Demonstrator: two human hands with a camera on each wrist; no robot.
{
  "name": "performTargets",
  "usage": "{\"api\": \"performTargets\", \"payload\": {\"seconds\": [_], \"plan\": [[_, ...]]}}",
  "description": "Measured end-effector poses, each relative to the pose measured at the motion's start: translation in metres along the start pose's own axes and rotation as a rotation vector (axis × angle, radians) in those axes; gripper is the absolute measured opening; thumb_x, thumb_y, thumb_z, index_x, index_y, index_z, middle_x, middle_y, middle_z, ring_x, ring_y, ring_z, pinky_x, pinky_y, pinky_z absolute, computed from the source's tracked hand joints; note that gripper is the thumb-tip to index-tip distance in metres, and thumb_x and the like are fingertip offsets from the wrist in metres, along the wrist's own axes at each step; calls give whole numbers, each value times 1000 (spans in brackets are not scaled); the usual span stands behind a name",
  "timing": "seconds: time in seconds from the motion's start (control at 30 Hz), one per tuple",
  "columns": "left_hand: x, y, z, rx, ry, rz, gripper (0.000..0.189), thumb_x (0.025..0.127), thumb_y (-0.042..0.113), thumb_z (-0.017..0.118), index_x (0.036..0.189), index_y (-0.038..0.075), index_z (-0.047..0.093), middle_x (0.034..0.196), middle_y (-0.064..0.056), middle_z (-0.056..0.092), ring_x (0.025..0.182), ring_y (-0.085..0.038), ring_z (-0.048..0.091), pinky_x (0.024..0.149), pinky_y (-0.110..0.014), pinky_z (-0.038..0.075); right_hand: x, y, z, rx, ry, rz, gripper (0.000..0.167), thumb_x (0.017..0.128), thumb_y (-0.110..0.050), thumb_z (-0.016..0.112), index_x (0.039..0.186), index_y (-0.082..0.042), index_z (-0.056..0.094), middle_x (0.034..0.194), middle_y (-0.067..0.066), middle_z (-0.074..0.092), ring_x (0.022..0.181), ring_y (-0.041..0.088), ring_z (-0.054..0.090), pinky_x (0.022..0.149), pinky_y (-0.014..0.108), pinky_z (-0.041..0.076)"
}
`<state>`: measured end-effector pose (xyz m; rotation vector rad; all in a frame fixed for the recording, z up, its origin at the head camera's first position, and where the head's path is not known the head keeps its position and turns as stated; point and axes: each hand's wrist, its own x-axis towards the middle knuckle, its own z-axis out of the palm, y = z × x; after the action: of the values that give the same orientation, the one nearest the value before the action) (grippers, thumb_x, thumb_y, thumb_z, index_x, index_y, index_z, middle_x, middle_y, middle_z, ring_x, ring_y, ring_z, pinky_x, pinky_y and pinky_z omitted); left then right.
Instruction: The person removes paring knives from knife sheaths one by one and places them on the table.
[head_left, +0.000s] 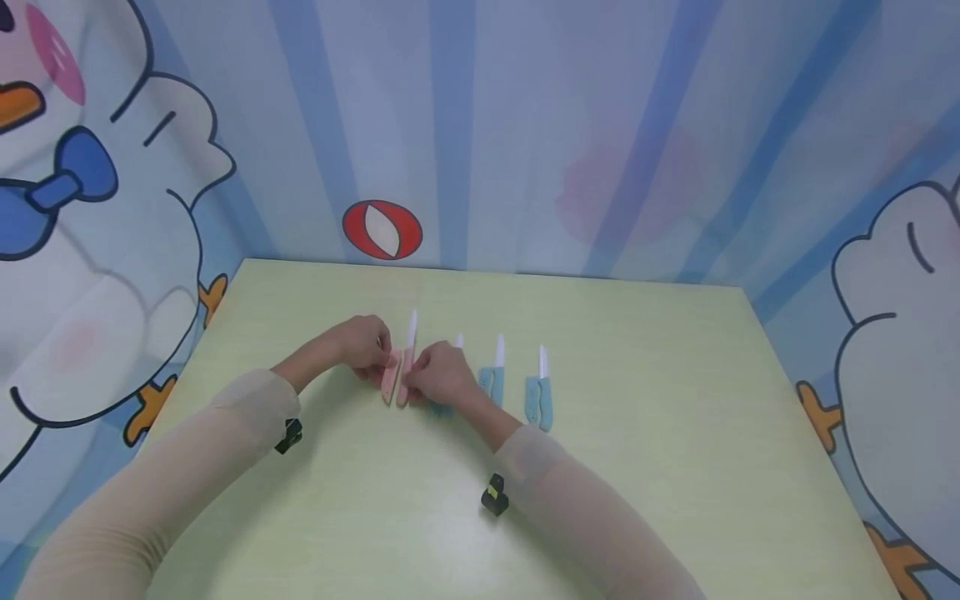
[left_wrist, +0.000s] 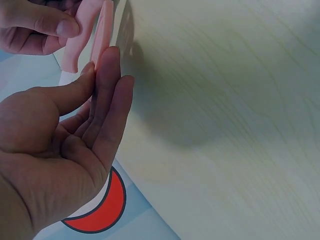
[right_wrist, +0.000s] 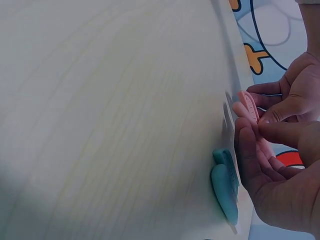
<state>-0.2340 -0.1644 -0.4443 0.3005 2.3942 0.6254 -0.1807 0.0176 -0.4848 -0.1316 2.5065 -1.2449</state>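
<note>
My left hand (head_left: pixel 363 343) pinches a pink knife sheath (head_left: pixel 388 382) between thumb and fingertips. Right beside it, my right hand (head_left: pixel 442 373) holds a small knife by its pink handle (head_left: pixel 402 390). The knife's white blade (head_left: pixel 412 327) is bare and points toward the wall. Sheath and handle lie side by side, nearly parallel. In the left wrist view the pink sheath (left_wrist: pixel 102 35) sits between the left thumb and fingers, and the right thumb presses on the pink handle (left_wrist: pixel 79 45). The right wrist view shows both hands close together around the pink pieces.
Two blue-handled knives (head_left: pixel 501 385) (head_left: pixel 546 404) with white blades lie to the right, each next to a blue sheath (head_left: pixel 532 400). A third blue knife (head_left: pixel 441 410) is mostly hidden under the right hand. The table (head_left: pixel 675 467) meets a printed wall at its back edge.
</note>
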Motion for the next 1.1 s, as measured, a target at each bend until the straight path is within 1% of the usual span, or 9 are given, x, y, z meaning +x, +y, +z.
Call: {"api": "performTargets", "payload": {"seconds": [0.1,0.3,0.47,0.63,0.73,0.87,0.9,0.97,1.1], "plan": [[1,0,1,2,-16,-22,13,105,12,66,101,0,67,82,-9,76,75,-18,74,70,-32,62,-1,-1,2,9,-9,10,17,95,-13,78,80,-7,75,63,3,72,60,16,72,51,21,46],[3,2,2,13,-52,-65,13,106,12,65,103,0,68,83,-9,77,75,-19,75,71,-32,62,-3,-4,5,-31,-18,22,22,94,-13,77,73,-8,72,59,3,71,57,16,71,48,21,43],[5,4,2,38,-68,-96,14,105,13,66,104,0,68,82,-8,77,74,-18,75,71,-31,62,-4,-7,8,-28,-19,28,26,95,-10,76,70,-7,69,61,5,71,58,19,72,48,22,43],[8,3,7,59,-75,-122,14,105,13,67,106,-1,67,81,-9,77,73,-18,75,70,-30,61,-2,-4,12,-50,-18,28,28,92,-7,73,64,-7,66,56,4,68,51,16,68,45,22,43],[9,4,10,84,-69,-124,14,104,13,67,105,-1,67,80,-9,76,71,-18,74,67,-30,61,7,5,19,-97,2,-14,28,87,-7,71,60,-9,61,53,3,64,47,14,63,44,24,44],[11,6,13,119,-59,-131,15,103,14,69,99,0,69,79,-10,76,69,-18,73,65,-29,60,28,24,33,-183,44,-81,24,79,-9,67,58,-13,57,50,-2,59,43,12,58,42,25,44],[11,6,13,123,-56,-138,15,103,15,70,98,0,69,79,-9,76,69,-17,73,65,-28,60,33,28,36,-203,55,-90,23,78,-10,66,58,-14,57,49,-3,58,42,12,57,41,25,44],[12,6,13,121,-53,-149,16,103,15,71,97,0,69,79,-10,75,69,-17,73,65,-28,60,36,31,38,-227,59,-100,23,79,-10,66,57,-14,58,47,-5,57,40,10,55,40,24,43],[11,5,13,90,-58,-156,16,103,15,70,98,0,69,80,-10,75,70,-17,74,66,-29,61,18,13,27,-257,49,-87,24,84,-6,67,60,-9,65,48,-1,60,43,13,59,43,26,46]]}}
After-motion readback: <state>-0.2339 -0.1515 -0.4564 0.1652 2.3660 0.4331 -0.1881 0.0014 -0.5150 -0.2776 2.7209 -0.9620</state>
